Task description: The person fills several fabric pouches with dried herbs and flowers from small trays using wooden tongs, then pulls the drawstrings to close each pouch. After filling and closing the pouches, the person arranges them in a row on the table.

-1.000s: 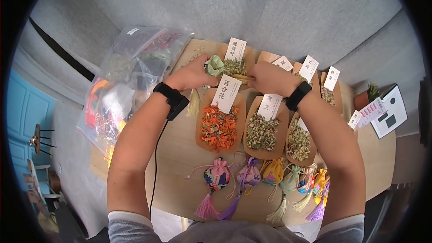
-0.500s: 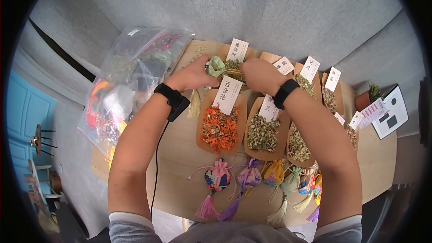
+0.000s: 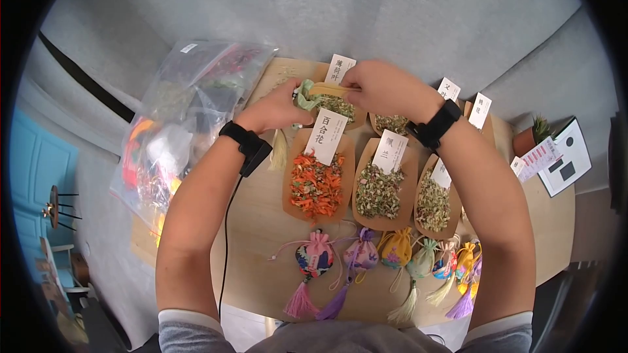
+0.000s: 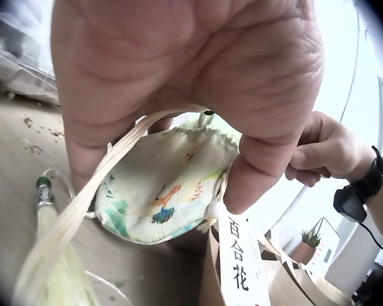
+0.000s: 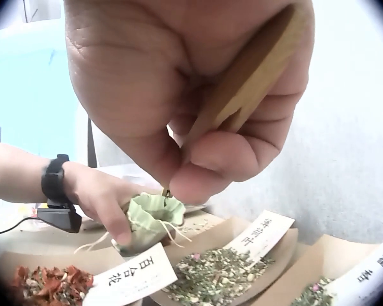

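My left hand grips a pale green drawstring pouch between thumb and fingers. In the right wrist view the pouch's gathered mouth is spread wide. Its painted side faces the left wrist camera, and a cream tassel hangs below. My right hand pinches wooden tongs, whose tips point down at the pouch mouth with a dark bit of herb by them. Just under the right hand stands a brown paper tray of dried green herbs, with a white label card.
Nearer me stand paper trays of orange petals and of green herbs. Several finished-looking pouches with tassels line the front edge. Plastic bags lie at left; a potted plant stands at right.
My right hand went left and over the herb tray, then rose; the tongs now reach the pouch mouth. The left hand keeps its hold on the pouch, almost in place.
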The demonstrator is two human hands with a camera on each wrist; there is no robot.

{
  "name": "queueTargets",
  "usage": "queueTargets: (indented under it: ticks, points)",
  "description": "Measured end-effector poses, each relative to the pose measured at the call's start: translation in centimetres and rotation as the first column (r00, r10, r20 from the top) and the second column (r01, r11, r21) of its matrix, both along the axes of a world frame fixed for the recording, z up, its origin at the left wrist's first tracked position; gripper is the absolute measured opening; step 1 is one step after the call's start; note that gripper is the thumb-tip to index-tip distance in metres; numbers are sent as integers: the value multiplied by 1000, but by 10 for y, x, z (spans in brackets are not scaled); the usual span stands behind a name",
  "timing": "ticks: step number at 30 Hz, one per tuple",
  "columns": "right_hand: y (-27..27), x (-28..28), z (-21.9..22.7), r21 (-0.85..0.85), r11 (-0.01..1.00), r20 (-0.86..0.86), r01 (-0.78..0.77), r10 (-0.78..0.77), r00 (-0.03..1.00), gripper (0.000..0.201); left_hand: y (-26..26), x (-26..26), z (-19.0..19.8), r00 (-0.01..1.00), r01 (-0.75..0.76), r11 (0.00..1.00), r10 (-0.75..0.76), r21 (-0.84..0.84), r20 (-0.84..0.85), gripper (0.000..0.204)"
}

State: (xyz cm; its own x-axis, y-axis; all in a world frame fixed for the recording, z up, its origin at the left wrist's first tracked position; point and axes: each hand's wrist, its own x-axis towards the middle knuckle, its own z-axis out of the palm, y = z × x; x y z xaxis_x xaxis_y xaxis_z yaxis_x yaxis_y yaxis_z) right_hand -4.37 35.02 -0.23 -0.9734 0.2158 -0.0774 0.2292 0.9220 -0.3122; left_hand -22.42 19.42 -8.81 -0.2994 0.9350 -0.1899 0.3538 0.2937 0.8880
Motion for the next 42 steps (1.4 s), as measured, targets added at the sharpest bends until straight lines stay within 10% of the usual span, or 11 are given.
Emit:
queueTargets:
  ticks: [7,25,42]
  points:
    - [28,-20,-44,139,979,64,146,-156,986,25,0,1,5,1000,-6,999,5,-36,-21,81]
    - [17,5,-75,220,974,12,-48,46,999,15,-2,2,6,999,16,1000,-17,-21,-48,82]
    - [18,6,-6,31,994,35,102,-103,994,21,-2,6,9,998,-3,1000,1,-29,-63,82]
